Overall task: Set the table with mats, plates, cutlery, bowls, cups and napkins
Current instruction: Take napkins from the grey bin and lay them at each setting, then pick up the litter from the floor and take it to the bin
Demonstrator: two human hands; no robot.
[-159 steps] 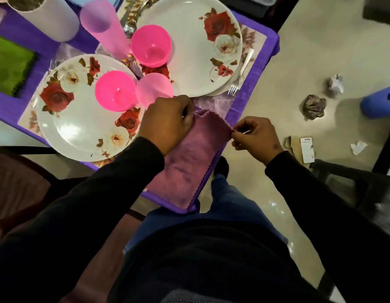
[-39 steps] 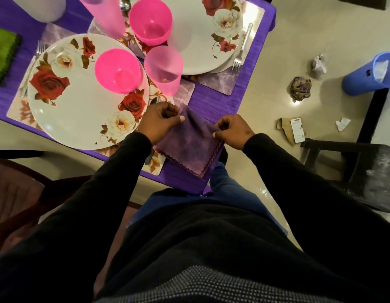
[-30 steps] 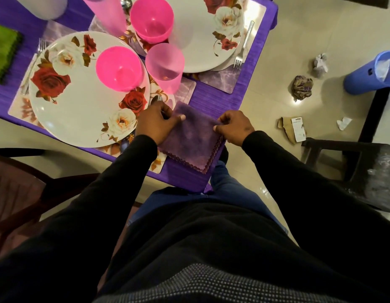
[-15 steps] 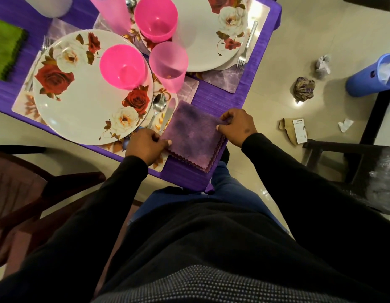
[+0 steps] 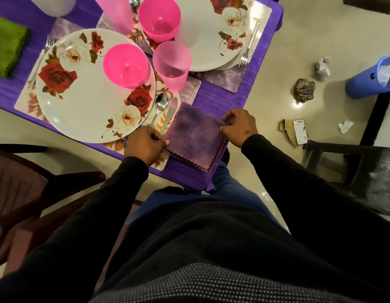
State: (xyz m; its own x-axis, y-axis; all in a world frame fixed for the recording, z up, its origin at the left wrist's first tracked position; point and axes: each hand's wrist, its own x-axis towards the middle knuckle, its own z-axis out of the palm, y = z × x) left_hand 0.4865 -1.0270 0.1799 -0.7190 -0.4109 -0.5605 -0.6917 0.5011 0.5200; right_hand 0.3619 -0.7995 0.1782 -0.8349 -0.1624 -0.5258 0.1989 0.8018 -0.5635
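Note:
A folded purple napkin lies flat at the near corner of the purple table. My left hand pinches its left corner. My right hand pinches its right corner. Left of the napkin lie a spoon and a knife on a leaf-patterned mat. A rose-patterned plate on that mat carries a pink bowl. A translucent pink cup stands behind the cutlery. A second rose plate holds another pink bowl, with a fork beside it.
A green napkin lies at the far left of the table. A dark chair stands left of me and another to the right. Crumpled paper, a card and a blue bin sit on the floor.
The napkin went from a long strip to a folded square lying flat. My left hand slid from its far corner down to the near left corner, uncovering the spoon and knife.

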